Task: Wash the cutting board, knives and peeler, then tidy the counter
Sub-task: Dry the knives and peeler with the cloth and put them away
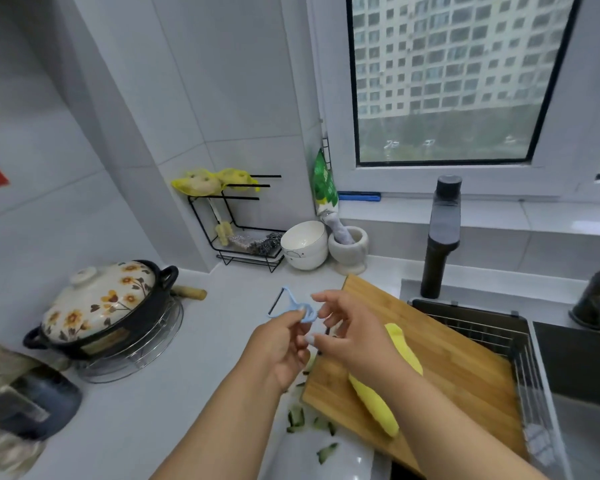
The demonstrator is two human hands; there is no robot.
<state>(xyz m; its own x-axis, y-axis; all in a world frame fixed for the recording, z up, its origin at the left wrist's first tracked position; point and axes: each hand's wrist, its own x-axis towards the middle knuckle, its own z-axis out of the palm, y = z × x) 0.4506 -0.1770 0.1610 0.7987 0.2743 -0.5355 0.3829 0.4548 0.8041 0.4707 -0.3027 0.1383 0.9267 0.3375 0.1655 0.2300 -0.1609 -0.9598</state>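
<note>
**Peeler lifted over a littered counter**

From my remote seat I watch the left hand (279, 348) pinch the blue peeler (293, 308) by its loop handle, held above the counter (174, 386) just left of the wooden cutting board (465, 358). The right hand (350, 336) hovers beside it, fingers loosely spread, gripping nothing. A thin fingertip hold could let the peeler slip, I judge, and the exposed blade sits close to the right fingers. Green peelings (297, 418) lie below.
</note>
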